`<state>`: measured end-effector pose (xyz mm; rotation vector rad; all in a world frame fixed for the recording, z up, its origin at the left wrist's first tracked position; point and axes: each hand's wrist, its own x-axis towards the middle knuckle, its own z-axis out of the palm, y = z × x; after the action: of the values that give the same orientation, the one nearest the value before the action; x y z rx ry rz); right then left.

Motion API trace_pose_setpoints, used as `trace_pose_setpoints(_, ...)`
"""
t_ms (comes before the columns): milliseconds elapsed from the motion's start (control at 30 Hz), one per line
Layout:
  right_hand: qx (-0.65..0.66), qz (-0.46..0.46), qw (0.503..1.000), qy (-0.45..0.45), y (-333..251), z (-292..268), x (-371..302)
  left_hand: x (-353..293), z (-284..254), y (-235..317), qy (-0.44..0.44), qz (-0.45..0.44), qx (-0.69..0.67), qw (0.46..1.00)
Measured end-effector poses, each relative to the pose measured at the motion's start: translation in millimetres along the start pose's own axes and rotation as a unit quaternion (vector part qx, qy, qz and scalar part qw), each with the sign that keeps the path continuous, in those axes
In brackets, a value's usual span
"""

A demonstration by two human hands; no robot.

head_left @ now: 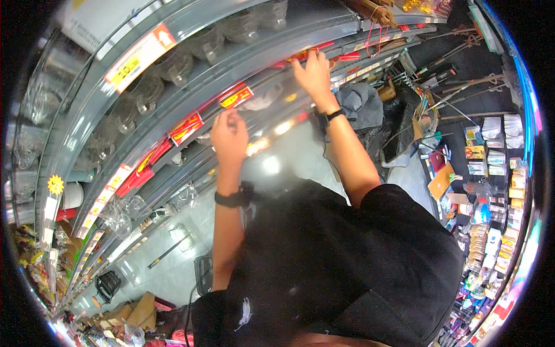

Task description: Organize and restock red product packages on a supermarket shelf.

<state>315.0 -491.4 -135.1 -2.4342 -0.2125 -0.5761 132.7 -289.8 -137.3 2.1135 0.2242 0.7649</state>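
My right hand reaches to the far shelf edge, its fingers bent over a red and yellow price label there. My left hand is raised before the same shelf edge with its fingers curled in; whatever lies in them, if anything, is hidden. Just beyond the left hand is a red and yellow label on the edge strip. Another such label sits to its left, followed by more red strips. Both wrists wear dark bands.
Clear glass or plastic vessels stand on the shelf above. A large orange and white price card hangs at upper left. Grey cloth and black bags lie to the right. Packed goods line the right side. A basket rests on the floor.
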Motion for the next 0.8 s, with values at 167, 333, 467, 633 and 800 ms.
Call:
trace_pose_setpoints(167,-0.118,-0.042,0.992,0.034,51,23,52,61,50,11,0.043,0.146,0.279,0.948)
trace_pose_setpoints(333,-0.094,-0.130,0.987,-0.018,81,53,94,95,91,-22,0.030,0.075,0.326,0.942)
trace_pose_setpoints(467,-0.058,-0.151,0.987,-0.013,76,75,104,118,115,-68,-0.092,-0.086,0.279,0.952)
trace_pose_setpoints(633,-0.051,-0.166,0.985,-0.001,76,79,103,96,98,-112,-0.063,-0.128,0.188,0.972)
trace_pose_setpoints(800,-0.005,-0.157,0.987,-0.019,81,77,100,126,96,-102,-0.161,-0.114,0.348,0.917)
